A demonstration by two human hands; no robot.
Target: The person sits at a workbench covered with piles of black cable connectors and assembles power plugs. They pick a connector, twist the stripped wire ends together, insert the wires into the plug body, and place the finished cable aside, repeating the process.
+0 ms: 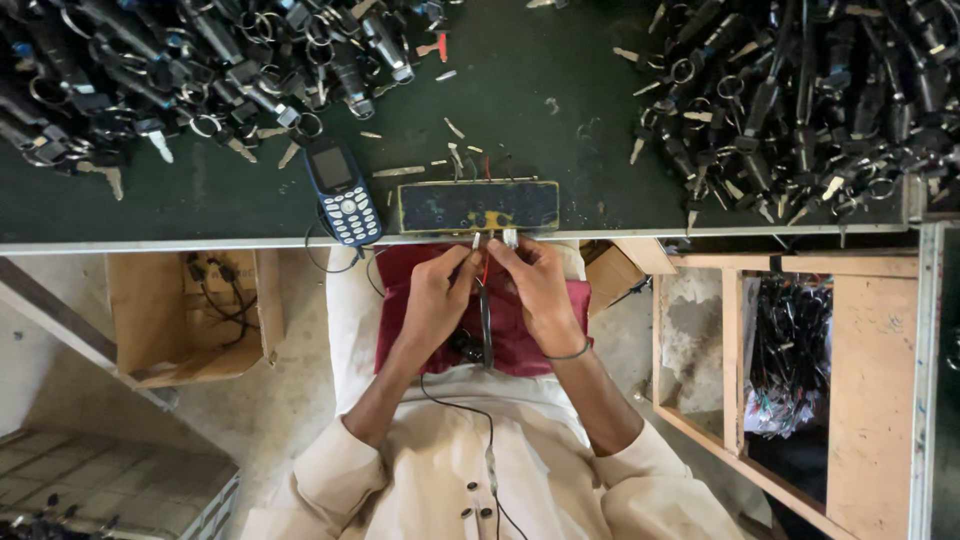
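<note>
Both my hands meet just below the bench's front edge, over a dark red cloth [520,330] on my lap. My left hand [438,295] pinches thin wires with a small metal tip near the edge. A small white connector [510,238] is held at the fingertips of my right hand [540,290]. A black cable [485,325] hangs down between the hands. Directly above them on the bench lies a worn rectangular dark block [478,206] with yellow patches.
A blue keypad phone [342,192] lies left of the block on the dark green bench [520,80]. Heaps of black key-and-lock parts [200,60] fill the left, and more such parts [800,100] the right. A cardboard box [185,315] sits below left, wooden shelves [790,350] right.
</note>
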